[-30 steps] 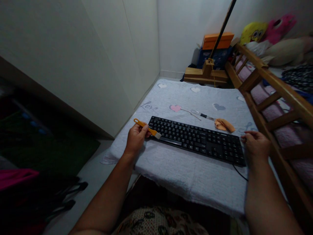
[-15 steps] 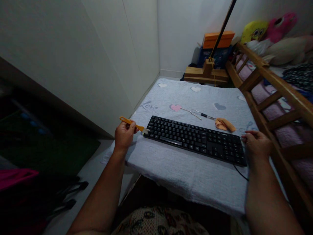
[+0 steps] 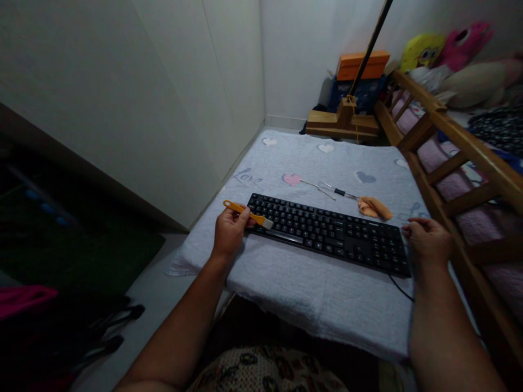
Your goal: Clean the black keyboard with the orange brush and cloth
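The left hand (image 3: 229, 231) pinches near the table's (image 3: 286, 288) front left corner; the right hand (image 3: 429, 241) is half-curled at its right edge.

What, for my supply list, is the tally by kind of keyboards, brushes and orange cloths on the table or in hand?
Keyboard, on the table: 1
Brush, in the left hand: 1
Orange cloth, on the table: 1
Total: 3

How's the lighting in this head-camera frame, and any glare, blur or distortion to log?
Head view: dim overall, the green mat sunk in shadow; head view: pale sheen on the space bar; head view: brush and left hand outlined clearly, most key legends too small to read; head view: forearms look stretched toward the bottom corners.
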Motion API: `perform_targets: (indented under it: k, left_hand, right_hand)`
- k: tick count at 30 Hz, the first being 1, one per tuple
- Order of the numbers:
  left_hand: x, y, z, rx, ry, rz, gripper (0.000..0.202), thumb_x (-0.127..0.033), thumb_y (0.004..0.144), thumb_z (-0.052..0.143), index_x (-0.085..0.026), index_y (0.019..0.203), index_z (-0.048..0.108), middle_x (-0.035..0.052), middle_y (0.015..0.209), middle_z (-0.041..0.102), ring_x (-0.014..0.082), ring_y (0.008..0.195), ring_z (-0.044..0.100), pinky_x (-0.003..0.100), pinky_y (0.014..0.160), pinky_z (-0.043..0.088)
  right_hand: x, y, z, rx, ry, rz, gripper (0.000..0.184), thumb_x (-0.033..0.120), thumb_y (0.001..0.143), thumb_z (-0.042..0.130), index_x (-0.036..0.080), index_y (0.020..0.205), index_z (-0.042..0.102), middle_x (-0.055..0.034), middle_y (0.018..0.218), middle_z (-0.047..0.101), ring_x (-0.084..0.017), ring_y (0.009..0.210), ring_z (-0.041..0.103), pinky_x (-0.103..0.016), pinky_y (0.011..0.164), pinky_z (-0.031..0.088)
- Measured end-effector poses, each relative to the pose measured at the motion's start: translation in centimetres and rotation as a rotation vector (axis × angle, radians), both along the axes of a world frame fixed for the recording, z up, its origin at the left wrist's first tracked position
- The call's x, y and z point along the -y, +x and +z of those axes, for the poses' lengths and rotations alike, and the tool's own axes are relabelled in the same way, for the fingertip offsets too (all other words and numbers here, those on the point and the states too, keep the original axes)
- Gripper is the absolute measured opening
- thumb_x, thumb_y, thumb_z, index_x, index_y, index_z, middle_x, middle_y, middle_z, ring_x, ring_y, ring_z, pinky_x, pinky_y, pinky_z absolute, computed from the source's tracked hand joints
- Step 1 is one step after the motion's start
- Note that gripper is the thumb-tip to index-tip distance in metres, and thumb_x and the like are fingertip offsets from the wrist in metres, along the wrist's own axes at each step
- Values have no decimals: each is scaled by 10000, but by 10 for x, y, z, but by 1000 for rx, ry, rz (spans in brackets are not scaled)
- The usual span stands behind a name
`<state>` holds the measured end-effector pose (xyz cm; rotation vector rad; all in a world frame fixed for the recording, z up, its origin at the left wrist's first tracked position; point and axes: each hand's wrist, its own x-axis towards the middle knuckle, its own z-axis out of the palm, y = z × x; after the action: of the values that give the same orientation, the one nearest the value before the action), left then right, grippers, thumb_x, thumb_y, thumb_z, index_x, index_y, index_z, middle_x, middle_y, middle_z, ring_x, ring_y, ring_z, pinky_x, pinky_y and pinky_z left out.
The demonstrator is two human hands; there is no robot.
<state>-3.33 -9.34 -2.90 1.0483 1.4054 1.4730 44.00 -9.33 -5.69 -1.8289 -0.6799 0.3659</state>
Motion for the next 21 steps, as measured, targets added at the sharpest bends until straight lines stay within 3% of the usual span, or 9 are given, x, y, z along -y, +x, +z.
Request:
perform_targets:
  k: [6, 14, 21]
  left_hand:
    - [-8, 3, -4, -41, -16, -13, 404, -521, 760, 800, -172, 898, 649, 13, 741, 698, 167, 611, 700, 271, 607, 570]
    - [-23, -23, 3, -301, -12, 101, 268, -448, 766, 684, -194, 843, 651, 12, 671, 681, 196, 643, 700, 275, 600, 529]
    - [-30, -46, 4, -346, -23, 151, 309, -467, 758, 662, -189, 893, 651, 12, 695, 688, 199, 611, 706, 270, 545, 533]
  right_hand:
    - [2, -3, 2, 1, -16, 1, 247, 234, 594, 631, 187, 821, 718, 6, 630, 661, -152, 568, 607, -232, 535, 454]
    - [2, -9, 11, 3, -50, -23, 229, 216, 591, 621, 193, 806, 700, 18, 608, 635, -154, 548, 589, -241, 519, 439]
    - [3, -7, 8, 31, -35, -13, 242, 231, 604, 630, 185, 826, 716, -2, 654, 665, -159, 573, 610, -247, 527, 449]
